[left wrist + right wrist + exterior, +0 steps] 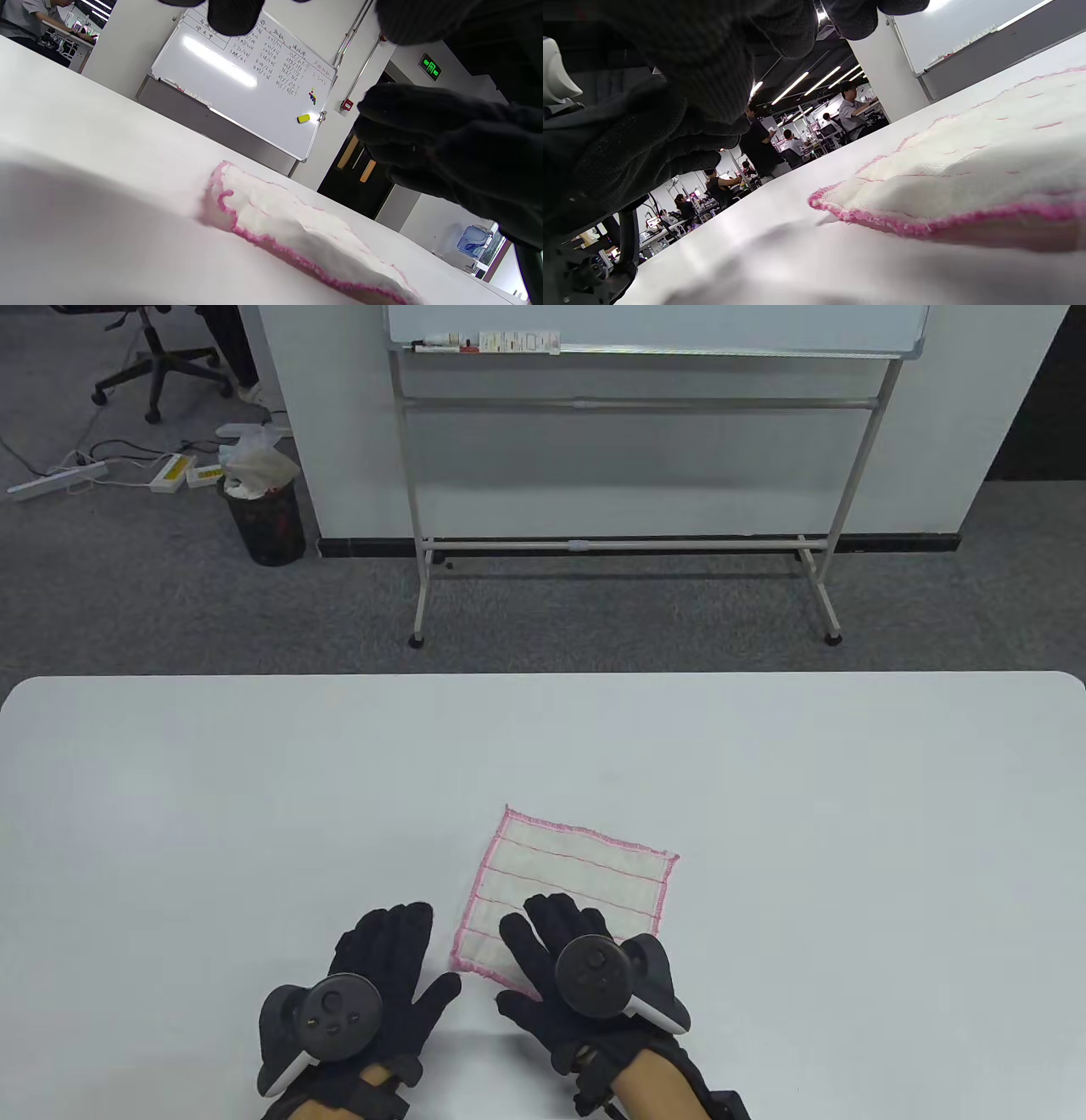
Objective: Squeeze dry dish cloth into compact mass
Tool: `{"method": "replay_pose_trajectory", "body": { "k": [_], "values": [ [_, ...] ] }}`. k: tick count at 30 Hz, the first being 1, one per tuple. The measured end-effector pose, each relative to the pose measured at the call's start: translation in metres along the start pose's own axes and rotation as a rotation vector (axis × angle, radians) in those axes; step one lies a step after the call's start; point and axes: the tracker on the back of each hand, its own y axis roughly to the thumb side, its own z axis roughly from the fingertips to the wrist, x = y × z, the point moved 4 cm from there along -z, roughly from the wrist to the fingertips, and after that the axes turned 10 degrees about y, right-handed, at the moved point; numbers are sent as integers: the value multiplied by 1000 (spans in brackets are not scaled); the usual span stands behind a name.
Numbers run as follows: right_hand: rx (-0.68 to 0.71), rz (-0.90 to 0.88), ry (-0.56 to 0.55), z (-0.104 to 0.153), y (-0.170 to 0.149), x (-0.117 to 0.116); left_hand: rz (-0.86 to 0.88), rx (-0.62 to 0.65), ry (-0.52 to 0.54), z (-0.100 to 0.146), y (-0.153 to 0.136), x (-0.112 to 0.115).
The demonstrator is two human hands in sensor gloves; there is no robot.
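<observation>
Dish cloth (573, 882): white with a pink hem and thin pink stripes, lying spread out and nearly flat on the white table (848, 814), near the front edge and a little right of centre in the table view.
Cloth shape: roughly square, so no strong long axis; it sits turned slightly, and its stripes run left to right, dropping a little to the right.
Right hand (585, 959): fingers spread wide, palm down, over the cloth's near edge and near-right corner; it holds nothing. From the right wrist view the fingers look raised above the fabric, but whether the palm touches it I cannot tell.
Left hand (373, 984): palm down on or just above the bare table, fingers extended and fairly close together, holding nothing; it sits just beside the cloth's near-left corner, apart from it.
Key relation: the cloth lies ahead of the right hand and ahead and to the right of the left hand; the right hand is the nearer 1 and already overlaps it.
Stage, as I judge it: squeezing not yet begun, since the cloth shows no bunching.
Next move, as I judge it: the right hand needs to curl its fingers to gather fabric toward the palm, with the left hand coming in from the left edge to help compact it.
</observation>
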Motion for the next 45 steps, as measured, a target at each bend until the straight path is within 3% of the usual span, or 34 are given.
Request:
{"method": "replay_pose_trajectory", "body": {
  "k": [7, 11, 19, 29, 38, 45],
  "values": [
    [-32, -27, -40, 3, -6, 8, 19, -9, -10, -2, -1, 2],
    [-124, -11, 0, 2, -22, 6, 22, -16, -25, -3, -3, 5],
    [-252, -138, 153, -4, -71, -18, 34, -24, -35, -4, -3, 6],
    [-301, -30, 274, -20, -74, -47, 44, -74, -29, -8, -14, 7],
    [-361, 145, 143, -24, -64, -33, 22, -96, -48, -8, -23, 11],
    [-355, 105, 29, -18, -66, -21, 22, -113, -42, -7, -27, 10]
  ]
}}
